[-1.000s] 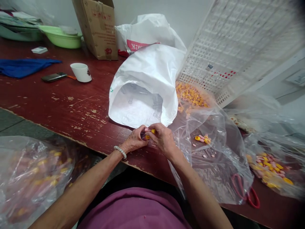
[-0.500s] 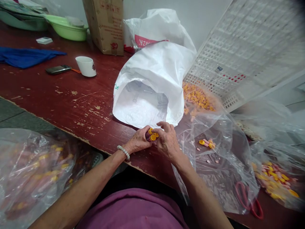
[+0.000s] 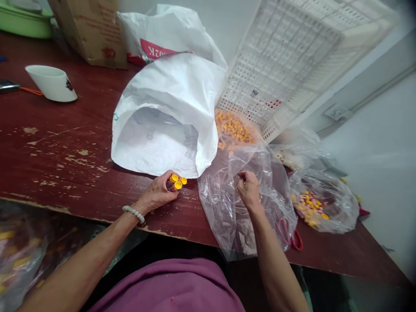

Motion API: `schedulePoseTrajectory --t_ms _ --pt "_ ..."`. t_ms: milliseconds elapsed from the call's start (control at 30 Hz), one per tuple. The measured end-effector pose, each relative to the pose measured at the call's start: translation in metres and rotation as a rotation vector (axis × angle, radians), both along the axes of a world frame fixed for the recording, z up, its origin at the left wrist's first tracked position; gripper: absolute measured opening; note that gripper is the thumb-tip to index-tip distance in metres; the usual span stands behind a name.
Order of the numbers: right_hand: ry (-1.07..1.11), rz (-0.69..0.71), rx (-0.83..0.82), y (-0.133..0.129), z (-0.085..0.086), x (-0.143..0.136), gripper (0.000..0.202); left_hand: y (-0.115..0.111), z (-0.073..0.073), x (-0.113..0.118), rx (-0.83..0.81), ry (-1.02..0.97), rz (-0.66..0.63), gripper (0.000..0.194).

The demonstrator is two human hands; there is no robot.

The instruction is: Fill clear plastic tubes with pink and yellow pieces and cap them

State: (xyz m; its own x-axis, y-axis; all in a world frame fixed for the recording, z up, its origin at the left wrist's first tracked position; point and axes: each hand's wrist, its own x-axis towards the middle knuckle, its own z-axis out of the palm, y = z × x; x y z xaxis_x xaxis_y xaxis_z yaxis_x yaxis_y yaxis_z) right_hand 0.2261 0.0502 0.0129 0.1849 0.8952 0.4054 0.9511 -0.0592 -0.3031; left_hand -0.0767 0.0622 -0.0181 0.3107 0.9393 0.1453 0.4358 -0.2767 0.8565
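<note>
Yellow-topped slender tubes (image 3: pixel 177 186): three, seemingly capped, clasped by left hand (image 3: pixel 157 193) | right of grip: yellow-and-pink pieces (image 3: pixel 310 204) remaining bagged; right hand (image 3: pixel 249 190) curled, contents undeterminable

Soft indoor light, glints on clear bag (image 3: pixel 222 199), blurred edges

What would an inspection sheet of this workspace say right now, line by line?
Surface: red table, paint chipped in patches.
Work things: yellow-capped tubes; white bag, mouth open; clear bag; yellow pieces heaped by the basket.
Clutter: cup, phone, red handles, cardboard box, green basin.
Left hand: holding the tubes.
Right hand: over the clear bag; grip unclear.
Cables: orange cord at the phone; thin line near the wall box, possibly a cable.
Surroundings: pale wall; basket tilted.
</note>
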Motion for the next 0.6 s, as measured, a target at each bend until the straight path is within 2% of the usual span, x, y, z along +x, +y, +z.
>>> schedulePoseTrajectory --t_ms 67,133,200,267,367,400,467,533,600 --pt "-0.020 0.007 -0.070 0.003 -0.008 0.029 0.027 -0.001 0.002 0.000 -0.007 -0.001 0.004 0.030" --pt "-0.009 0.046 -0.106 0.005 -0.014 0.046 0.025 -0.002 0.003 0.001 -0.025 -0.010 0.017 0.031" --pt "0.016 0.054 -0.118 0.005 -0.016 0.050 0.021 -0.003 0.004 0.002 -0.030 -0.024 0.027 0.032" --pt "0.042 0.036 -0.100 0.003 -0.012 0.042 0.020 -0.003 0.003 0.002 -0.014 -0.025 0.027 0.033" --pt "0.302 0.085 0.031 -0.007 0.004 0.000 0.024 -0.002 0.001 0.003 0.016 -0.015 0.055 0.038" --pt "0.485 0.155 0.092 -0.012 0.011 -0.022 0.026 -0.002 0.001 0.003 0.018 -0.018 0.064 0.040" --pt "0.796 0.357 0.108 -0.022 0.022 -0.073 0.026 -0.003 0.001 0.004 0.014 -0.032 0.070 0.044" --pt "0.897 0.499 0.097 -0.028 0.024 -0.121 0.024 -0.004 0.002 0.004 0.010 -0.040 0.065 0.045" --pt "0.818 0.546 0.083 -0.028 0.019 -0.156 0.023 -0.004 0.003 0.004 0.007 -0.035 0.072 0.043"
